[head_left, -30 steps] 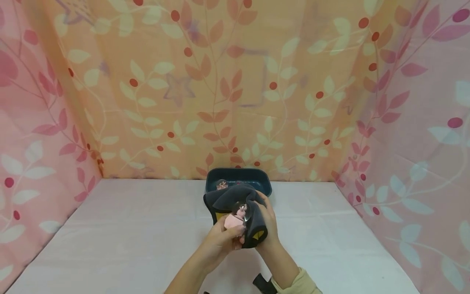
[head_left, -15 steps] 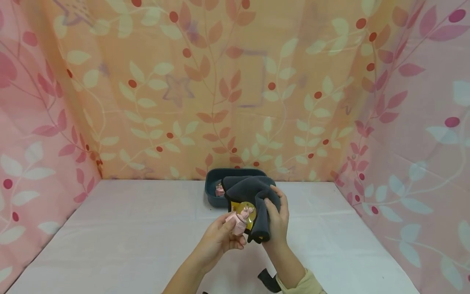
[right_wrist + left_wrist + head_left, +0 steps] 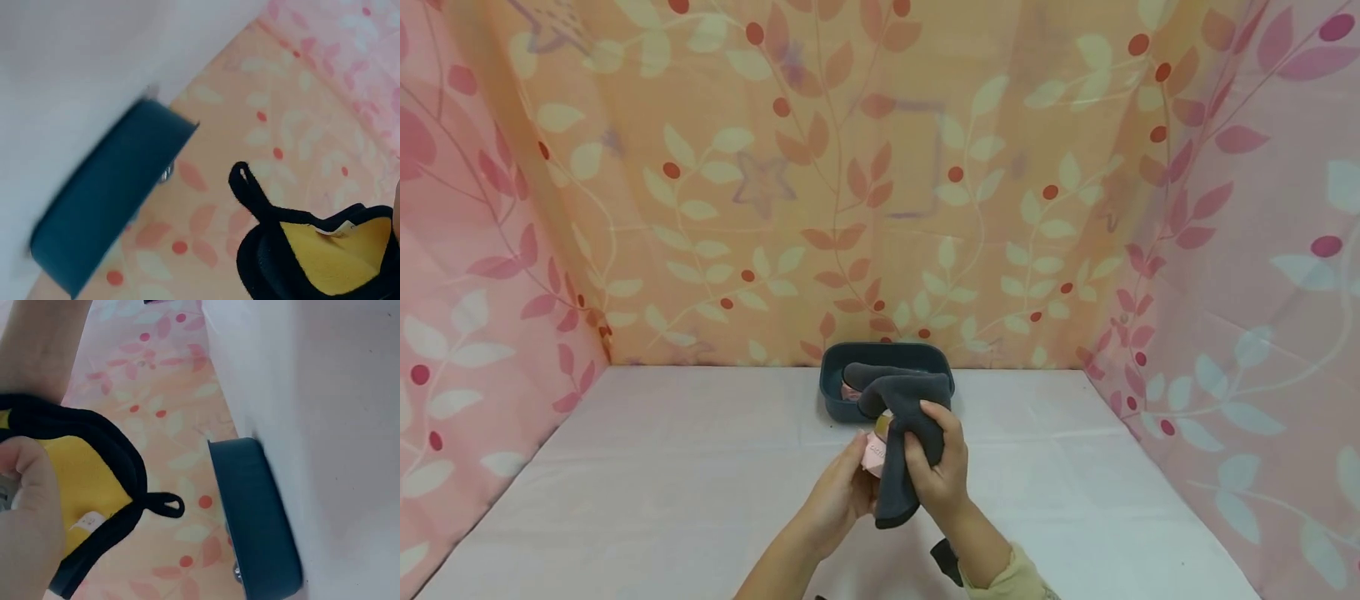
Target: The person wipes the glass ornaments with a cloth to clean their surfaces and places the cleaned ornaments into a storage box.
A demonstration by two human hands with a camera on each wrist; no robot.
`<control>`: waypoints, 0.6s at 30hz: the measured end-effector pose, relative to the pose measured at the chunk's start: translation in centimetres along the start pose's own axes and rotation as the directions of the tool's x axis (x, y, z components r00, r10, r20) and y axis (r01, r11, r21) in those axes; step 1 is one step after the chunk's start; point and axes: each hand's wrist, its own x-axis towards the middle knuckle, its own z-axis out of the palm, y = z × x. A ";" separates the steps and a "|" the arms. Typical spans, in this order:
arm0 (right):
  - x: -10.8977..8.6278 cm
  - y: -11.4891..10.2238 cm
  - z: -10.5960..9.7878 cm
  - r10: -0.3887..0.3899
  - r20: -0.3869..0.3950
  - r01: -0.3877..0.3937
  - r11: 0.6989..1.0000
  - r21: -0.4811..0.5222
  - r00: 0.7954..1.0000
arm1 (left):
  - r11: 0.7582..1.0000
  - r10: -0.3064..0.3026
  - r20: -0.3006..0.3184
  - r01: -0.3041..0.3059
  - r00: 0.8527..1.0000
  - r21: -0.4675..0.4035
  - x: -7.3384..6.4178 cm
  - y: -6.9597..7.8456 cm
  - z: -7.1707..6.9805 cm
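Note:
In the head view my left hand (image 3: 842, 496) holds a small snow globe by its pink base (image 3: 874, 457). My right hand (image 3: 942, 462) grips a dark grey cloth (image 3: 917, 404) with a yellow reverse, pressing it over the globe. The clear dome is mostly covered by the cloth. A black-edged corner with a hanging loop (image 3: 165, 504) shows in the left wrist view, beside my left hand (image 3: 34, 519). From the right wrist, the yellow side (image 3: 337, 256) and a white label are visible.
Behind the hands, a dark teal bin (image 3: 838, 408) stands on the white-covered table (image 3: 700, 467). Another pink-based ornament (image 3: 851, 392) lies inside it, partly hidden by the cloth. Patterned curtains (image 3: 880, 167) enclose the back and sides.
The cloth shifted right, uncovering the globe's dome, then came back left over it. My right hand moved with it. The left hand keeps hold of the globe.

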 end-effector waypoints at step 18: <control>3.3 -3.9 0.7 0.871 0.261 -0.855 0.277 0.439 0.416 | 0.993 0.047 0.073 -0.038 0.996 -0.112 0.2 0.0 -0.4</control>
